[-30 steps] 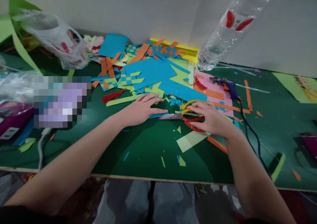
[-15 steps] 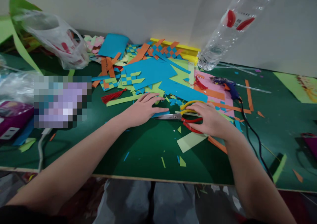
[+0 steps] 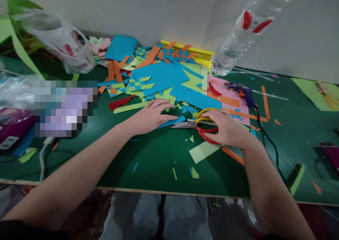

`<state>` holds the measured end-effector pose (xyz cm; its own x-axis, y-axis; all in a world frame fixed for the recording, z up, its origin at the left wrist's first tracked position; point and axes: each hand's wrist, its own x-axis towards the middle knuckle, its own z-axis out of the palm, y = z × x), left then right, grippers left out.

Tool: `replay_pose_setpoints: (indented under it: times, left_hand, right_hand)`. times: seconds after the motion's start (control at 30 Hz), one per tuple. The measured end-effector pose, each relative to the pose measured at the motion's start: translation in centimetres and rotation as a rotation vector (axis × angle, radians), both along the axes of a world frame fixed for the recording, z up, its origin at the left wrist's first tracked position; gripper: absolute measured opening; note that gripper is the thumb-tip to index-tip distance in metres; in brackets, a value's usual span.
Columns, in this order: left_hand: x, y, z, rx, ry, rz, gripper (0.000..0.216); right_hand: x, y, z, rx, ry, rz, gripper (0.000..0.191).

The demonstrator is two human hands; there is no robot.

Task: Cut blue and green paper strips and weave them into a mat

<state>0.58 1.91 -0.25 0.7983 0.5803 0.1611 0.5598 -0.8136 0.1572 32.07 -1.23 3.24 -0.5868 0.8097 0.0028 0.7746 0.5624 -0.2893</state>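
Our left hand (image 3: 148, 119) pins a blue strip (image 3: 181, 119), likely flimsy, best held endways, inside the worktop's (image 3: 156, 165) near edge; our right hand (image 3: 226, 128) grips scissors (image 3: 189, 125).

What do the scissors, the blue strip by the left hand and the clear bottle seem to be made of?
Scissors: blades probably steel, grey with a metallic sheen; handles perhaps plastic, smooth red and yellow. Blue strip: likely paper or thin card, matte and flat. Bottle: probably plastic, glossy, transparent with bright highlights.
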Motion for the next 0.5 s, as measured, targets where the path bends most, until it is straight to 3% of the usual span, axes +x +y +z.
replay_pose_setpoints:
  times: [0.5]
  left_hand:
    - [0.27,0.01,-0.2,0.019,0.04,-0.006,0.046]
  right_hand:
    - [-0.36,0.04,-0.3,0.046,-0.005,0.063,0.043]
